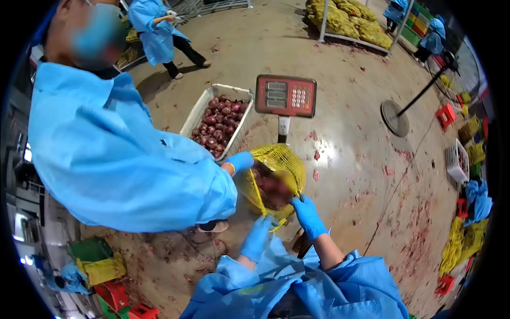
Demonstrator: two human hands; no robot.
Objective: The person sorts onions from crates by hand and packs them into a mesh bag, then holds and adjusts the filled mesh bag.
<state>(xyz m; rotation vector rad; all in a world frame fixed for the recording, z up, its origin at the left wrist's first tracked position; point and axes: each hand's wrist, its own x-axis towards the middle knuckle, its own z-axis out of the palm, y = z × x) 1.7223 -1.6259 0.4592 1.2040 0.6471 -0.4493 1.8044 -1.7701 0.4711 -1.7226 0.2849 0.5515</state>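
Yellow mesh bag (pixel 296 162), mouth open, on the near side of the scale (pixel 286 95). My left hand (pixel 257 239) clenches its near edge, my right hand (pixel 309 217) its right edge; a co-worker's hand (pixel 241 161) is at the left. The onion crate (pixel 187 123) bounds that side; bare floor (pixel 350 175) opens rightward.

Yellow mesh bag (pixel 294 169), white plastic crate (pixel 243 123), smooth glossy floor (pixel 345 154)
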